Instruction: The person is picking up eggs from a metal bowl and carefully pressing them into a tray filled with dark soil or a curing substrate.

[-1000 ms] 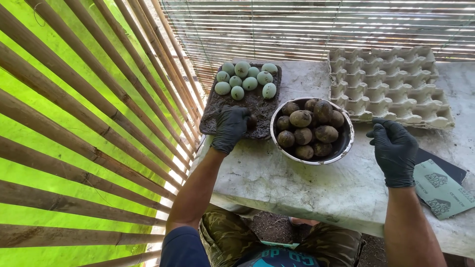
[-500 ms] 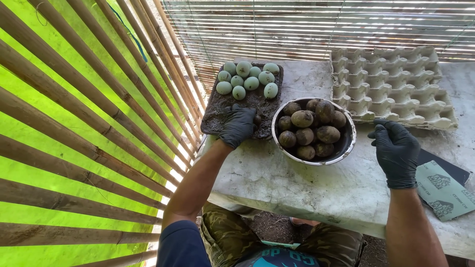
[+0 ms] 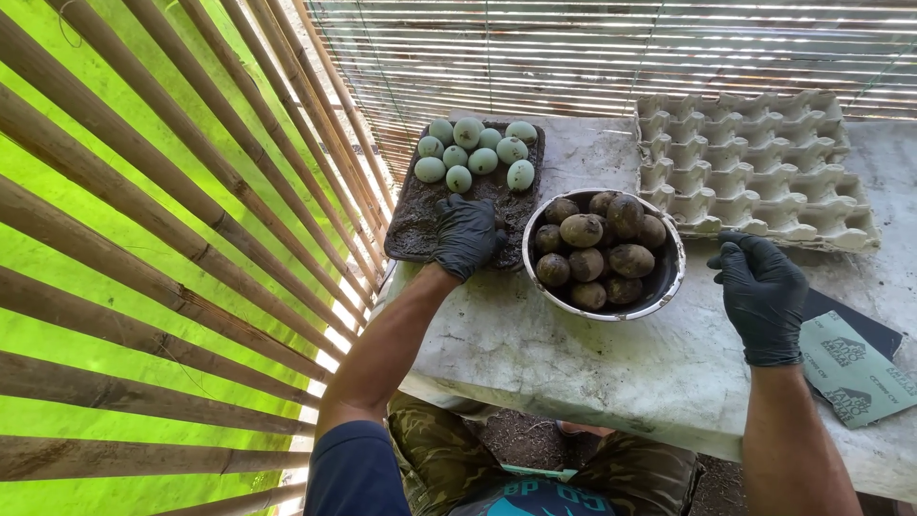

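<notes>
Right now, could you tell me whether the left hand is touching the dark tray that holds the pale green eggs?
Touching. The head view shows the left hand, gloved in black, resting flat on the near end of the dark tray, no gap visible.

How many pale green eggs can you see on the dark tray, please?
8 pale green eggs sit clustered at the far end of the dark tray: roughly four in a back row, four nearer. The left hand may hide others.

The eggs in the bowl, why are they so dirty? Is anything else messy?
The eggs in the metal bowl are caked in dark mud, unlike the clean pale green eggs on the muddy dark tray. The left hand rests on that tray. Nothing looks spilled or broken.
</notes>
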